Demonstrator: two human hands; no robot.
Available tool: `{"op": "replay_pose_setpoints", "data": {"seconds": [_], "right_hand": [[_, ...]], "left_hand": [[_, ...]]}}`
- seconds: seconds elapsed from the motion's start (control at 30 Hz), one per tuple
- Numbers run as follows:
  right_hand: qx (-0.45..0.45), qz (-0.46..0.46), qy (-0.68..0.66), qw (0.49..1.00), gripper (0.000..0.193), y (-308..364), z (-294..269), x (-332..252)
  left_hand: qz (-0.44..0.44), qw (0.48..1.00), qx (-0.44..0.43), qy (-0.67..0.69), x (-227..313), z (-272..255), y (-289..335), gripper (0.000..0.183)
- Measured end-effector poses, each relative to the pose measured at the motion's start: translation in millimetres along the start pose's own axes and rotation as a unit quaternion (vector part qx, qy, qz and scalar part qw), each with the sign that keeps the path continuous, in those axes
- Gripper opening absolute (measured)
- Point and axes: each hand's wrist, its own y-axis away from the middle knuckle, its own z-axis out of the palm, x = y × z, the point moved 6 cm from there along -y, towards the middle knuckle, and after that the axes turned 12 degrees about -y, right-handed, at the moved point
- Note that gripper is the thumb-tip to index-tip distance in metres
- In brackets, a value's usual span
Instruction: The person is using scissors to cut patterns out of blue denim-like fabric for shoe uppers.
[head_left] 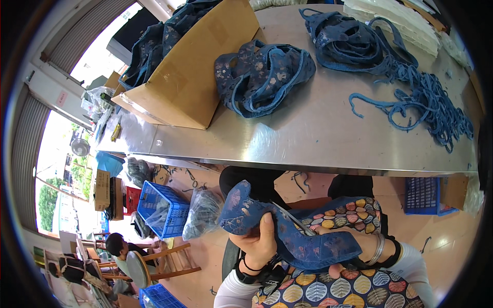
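Note:
Over my lap, my left hand (257, 244) is closed on a long strip of blue flower-patterned fabric (308, 249), thumb on top. The strip's far left end (236, 203) sticks up past the fingers. At the right, my right hand (365, 245) is closed around scissors (292, 218), and the fabric covers most of its fingers. The metal blades point up and left along the strip's upper edge, close to my left thumb. The scissors' handles are hidden.
A steel table (205, 146) stands ahead. It bears a cardboard box (185, 72) of blue fabric, a fabric bundle (264, 77), another coil (344, 41) and a heap of thin blue trimmings (431, 105). Blue crates (164, 208) and a plastic bag (203, 213) stand on the floor; a person sits lower left.

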Motion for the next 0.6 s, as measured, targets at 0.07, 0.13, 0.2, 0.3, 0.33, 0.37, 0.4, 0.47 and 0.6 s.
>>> {"op": "replay_pose_setpoints", "data": {"seconds": [0.07,0.13,0.2,0.3,0.33,0.37,0.4,0.47,0.6], "right_hand": [[-0.027,0.020,0.009,0.999,0.058,-3,-1,-1],[-0.077,0.081,-0.043,0.993,0.064,-6,3,-3],[-0.070,0.067,-0.097,0.991,0.068,-8,3,-2],[-0.046,0.119,-0.255,0.958,0.063,1,13,31],[-0.038,0.097,-0.248,0.963,0.060,5,13,37],[-0.033,0.075,-0.240,0.967,0.056,8,13,44],[-0.031,0.000,-0.159,0.987,0.052,11,10,40],[-0.039,-0.009,-0.123,0.992,0.047,11,11,44],[-0.049,0.194,-0.304,0.931,0.042,9,17,44]], "left_hand": [[0.009,1.000,-0.001,-0.005,-1,-1,2,0.028],[-0.007,1.000,-0.007,0.008,-3,-1,2,0.030],[-0.049,0.998,-0.017,0.037,-6,0,1,0.031],[-0.107,0.985,-0.029,0.134,-9,4,-3,0.033],[-0.119,0.983,-0.038,0.136,-11,4,-3,0.033],[-0.130,0.981,-0.044,0.137,-14,2,-1,0.033],[-0.141,0.979,-0.050,0.137,-17,1,0,0.033],[-0.142,0.977,-0.059,0.147,-15,3,0,0.031],[-0.148,0.971,-0.080,0.168,-8,7,-2,0.029]]}}
